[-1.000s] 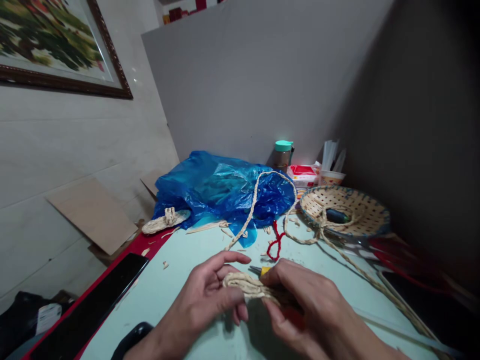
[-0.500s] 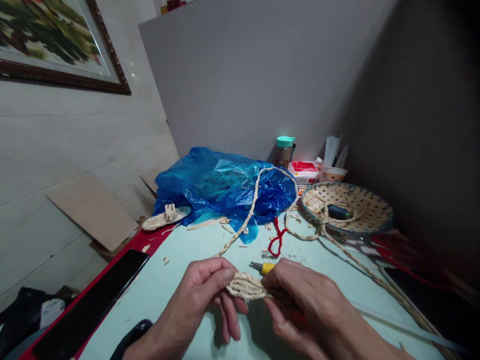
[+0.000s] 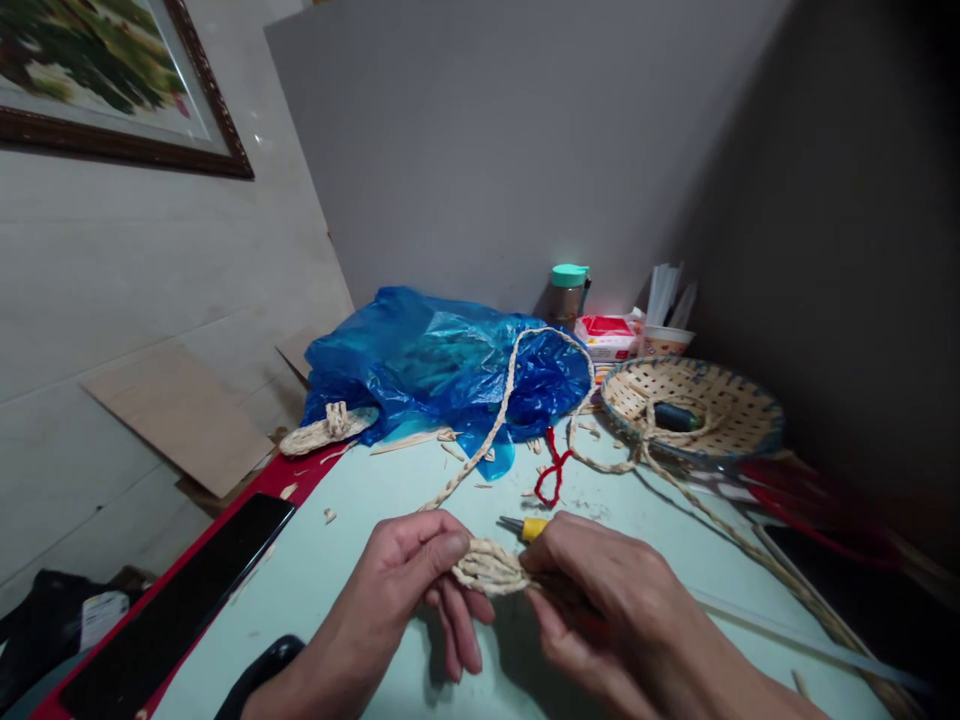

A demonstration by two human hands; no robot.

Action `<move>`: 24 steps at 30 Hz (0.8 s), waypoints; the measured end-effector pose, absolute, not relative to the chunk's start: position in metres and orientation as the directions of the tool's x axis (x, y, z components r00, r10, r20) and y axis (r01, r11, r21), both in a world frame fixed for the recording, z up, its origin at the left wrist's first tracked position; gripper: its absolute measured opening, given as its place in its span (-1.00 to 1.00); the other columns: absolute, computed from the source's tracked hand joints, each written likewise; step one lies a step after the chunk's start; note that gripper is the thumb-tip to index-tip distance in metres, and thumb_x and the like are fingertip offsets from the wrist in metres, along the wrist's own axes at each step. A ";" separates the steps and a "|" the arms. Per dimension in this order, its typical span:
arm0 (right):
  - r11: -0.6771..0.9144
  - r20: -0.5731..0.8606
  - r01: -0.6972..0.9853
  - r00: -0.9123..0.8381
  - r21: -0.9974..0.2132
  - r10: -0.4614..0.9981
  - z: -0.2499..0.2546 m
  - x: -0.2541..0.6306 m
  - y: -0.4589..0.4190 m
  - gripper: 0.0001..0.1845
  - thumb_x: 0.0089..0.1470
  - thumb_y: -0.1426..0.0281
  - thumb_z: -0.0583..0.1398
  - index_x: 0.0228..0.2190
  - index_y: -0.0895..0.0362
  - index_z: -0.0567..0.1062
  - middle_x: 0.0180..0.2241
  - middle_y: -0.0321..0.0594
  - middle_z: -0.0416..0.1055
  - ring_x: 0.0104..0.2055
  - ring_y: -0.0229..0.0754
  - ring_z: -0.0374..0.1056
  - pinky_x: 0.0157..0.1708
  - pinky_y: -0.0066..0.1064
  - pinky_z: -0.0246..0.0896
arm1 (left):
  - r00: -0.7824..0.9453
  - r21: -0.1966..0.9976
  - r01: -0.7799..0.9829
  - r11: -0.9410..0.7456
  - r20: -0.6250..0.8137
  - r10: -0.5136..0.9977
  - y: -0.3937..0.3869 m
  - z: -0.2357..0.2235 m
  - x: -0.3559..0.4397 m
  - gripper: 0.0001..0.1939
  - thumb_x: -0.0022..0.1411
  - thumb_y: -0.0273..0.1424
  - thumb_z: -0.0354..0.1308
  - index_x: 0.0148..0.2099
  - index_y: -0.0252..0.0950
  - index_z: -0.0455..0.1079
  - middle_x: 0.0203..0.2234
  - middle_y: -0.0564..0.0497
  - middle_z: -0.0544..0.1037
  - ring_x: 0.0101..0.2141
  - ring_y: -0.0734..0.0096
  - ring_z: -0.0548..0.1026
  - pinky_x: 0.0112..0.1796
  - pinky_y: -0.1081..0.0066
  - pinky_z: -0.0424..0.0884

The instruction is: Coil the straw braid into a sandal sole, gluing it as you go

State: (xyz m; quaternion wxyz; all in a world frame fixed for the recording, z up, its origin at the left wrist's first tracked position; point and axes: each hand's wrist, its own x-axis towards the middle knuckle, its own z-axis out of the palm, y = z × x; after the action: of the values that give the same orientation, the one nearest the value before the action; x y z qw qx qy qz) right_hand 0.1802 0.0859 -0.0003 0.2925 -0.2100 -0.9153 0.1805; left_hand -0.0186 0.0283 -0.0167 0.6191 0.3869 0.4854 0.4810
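While left hand [image 3: 409, 575] pinches rounded end of straw coil [image 3: 491, 568] between thumb and fingers, right hand [image 3: 615, 585] grasps other end; coil sits between hands over pale tabletop [image 3: 330, 565]. Best: strands flat, side by side, pressure even, braided cord [image 3: 505, 400] slack, dark-pointed yellow tool [image 3: 534, 528] clear of strands.

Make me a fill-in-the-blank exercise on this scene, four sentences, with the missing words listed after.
1. The left hand and right hand are on the coiled braid, so the number of hands touching it is ____.
2. The plastic bag beyond the hands is coloured ____.
3. The short looped cord in front of the bag is coloured ____.
4. As the wearer sees it, the woven basket is to the ____ of the bag.

Missing words: two; blue; red; right.
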 end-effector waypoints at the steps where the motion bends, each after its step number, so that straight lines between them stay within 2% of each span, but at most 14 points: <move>1: 0.843 0.470 0.281 -0.728 -0.459 0.498 -0.003 0.180 0.086 -0.73 0.10 0.63 0.06 -0.47 0.05 0.13 -0.54 -0.41 0.21 -0.57 -0.34 0.04 -0.61 -0.54 -0.02 | 0.064 0.945 -0.219 0.241 -0.233 0.970 0.029 -0.018 -0.018 -0.68 0.34 -0.18 0.10 -0.33 -0.34 0.37 -0.65 -0.02 0.58 -0.73 0.50 0.48 -0.65 0.58 0.36; 4: 0.823 0.458 0.287 -0.718 -0.491 0.524 -0.007 0.180 0.087 -0.75 0.08 0.63 0.05 -0.47 0.06 0.15 -0.55 -0.43 0.18 -0.56 -0.35 0.04 -0.58 -0.54 -0.04 | 0.079 0.950 -0.199 0.239 -0.228 0.970 0.031 -0.020 -0.019 -0.61 0.35 -0.06 0.04 -0.15 -0.31 0.38 -0.54 -0.07 0.63 -0.66 0.40 0.54 -0.65 0.53 0.37; 6: 0.816 0.448 0.281 -0.723 -0.505 0.526 -0.008 0.179 0.087 -0.77 0.07 0.63 0.06 -0.47 0.07 0.17 -0.55 -0.43 0.19 -0.55 -0.35 0.04 -0.56 -0.54 -0.03 | 0.069 0.959 -0.175 0.222 -0.213 0.975 0.031 -0.020 -0.021 -0.56 0.34 -0.01 0.01 -0.10 -0.31 0.38 -0.53 -0.05 0.61 -0.63 0.40 0.54 -0.63 0.52 0.37; 10: 0.825 0.463 0.286 -0.716 -0.487 0.522 -0.010 0.177 0.088 -0.81 0.04 0.63 0.07 -0.44 0.09 0.25 -0.54 -0.42 0.21 -0.54 -0.33 0.08 -0.53 -0.51 -0.02 | 0.039 0.968 -0.147 0.205 -0.202 0.979 0.029 -0.017 -0.024 -0.58 0.33 -0.05 0.05 -0.26 -0.35 0.40 -0.57 0.01 0.53 -0.64 0.49 0.47 -0.59 0.52 0.35; 12: 0.825 0.468 0.290 -0.711 -0.485 0.525 -0.010 0.177 0.088 -0.80 0.05 0.62 0.07 -0.46 0.08 0.23 -0.55 -0.42 0.20 -0.54 -0.33 0.07 -0.54 -0.51 -0.03 | 0.043 0.967 -0.139 0.212 -0.208 0.977 0.028 -0.016 -0.024 -0.60 0.33 -0.09 0.08 -0.31 -0.37 0.40 -0.56 -0.01 0.53 -0.64 0.53 0.45 -0.58 0.54 0.33; 17: 0.847 0.506 0.266 -0.705 -0.461 0.497 -0.009 0.175 0.086 -0.79 0.05 0.62 0.04 -0.47 0.08 0.18 -0.55 -0.41 0.18 -0.56 -0.34 0.01 -0.57 -0.52 -0.06 | 0.034 0.965 -0.131 0.229 -0.226 0.973 0.029 -0.016 -0.025 -0.70 0.29 -0.22 0.18 -0.36 -0.36 0.38 -0.57 0.01 0.55 -0.65 0.60 0.41 -0.59 0.59 0.27; 24: 0.857 0.499 0.247 -0.726 -0.451 0.472 -0.009 0.176 0.086 -0.80 0.07 0.61 0.02 -0.47 0.09 0.20 -0.55 -0.41 0.19 -0.56 -0.35 0.03 -0.56 -0.52 -0.05 | 0.031 0.959 -0.123 0.254 -0.252 0.967 0.026 -0.019 -0.024 -0.69 0.27 -0.20 0.19 -0.40 -0.33 0.34 -0.65 0.03 0.52 -0.68 0.62 0.36 -0.61 0.60 0.23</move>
State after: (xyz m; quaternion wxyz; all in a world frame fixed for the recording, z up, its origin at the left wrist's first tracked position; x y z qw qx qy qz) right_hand 0.1757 0.0862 -0.0094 0.3127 -0.1974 -0.9115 0.1798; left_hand -0.0243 0.0263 -0.0190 0.5942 0.4031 0.5235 0.4587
